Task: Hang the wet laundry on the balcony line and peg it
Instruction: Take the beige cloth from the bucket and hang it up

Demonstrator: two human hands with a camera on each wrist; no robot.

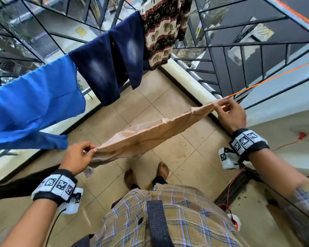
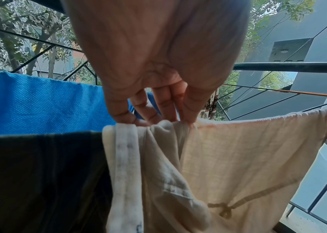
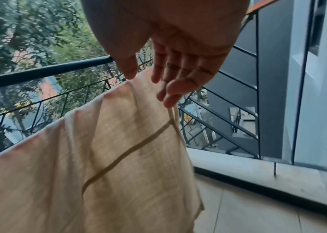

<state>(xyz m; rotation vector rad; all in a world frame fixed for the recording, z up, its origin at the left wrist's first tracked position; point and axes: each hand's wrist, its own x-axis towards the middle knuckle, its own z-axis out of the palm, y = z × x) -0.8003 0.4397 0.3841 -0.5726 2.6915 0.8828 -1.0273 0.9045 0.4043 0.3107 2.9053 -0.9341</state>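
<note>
Closest to the lens, the left hand point(image 2: 158, 75) fills its wrist view, fingers curled down and pinching a gathered bunch of the beige cloth point(image 1: 150, 132) at its near end. The cloth's long axis runs straight from this hand away to the right hand point(image 1: 230, 114), which pinches the far top corner between thumb and fingertips. The top edge lies along the orange line point(image 1: 275, 77), and the cloth appears to be draped over it, since the line comes out bare just past the right hand and runs on toward the wall. The far half hangs flat, while the near end is folded and crowded under the left fingers point(image 2: 188, 113). By my reading the next move turns on that axis: the bunch must be drawn out along the line, away from the right hand, before any peg goes on. I can see no pegs. Room there is tight, because a dark garment point(image 2: 38, 173) hangs just beside the bunch, with the blue cloth point(image 1: 34, 104) beyond it. Farther off hang the dark jeans point(image 1: 103, 68) and a patterned cloth point(image 1: 161, 32), against the balcony railing point(image 1: 239, 24).
</note>
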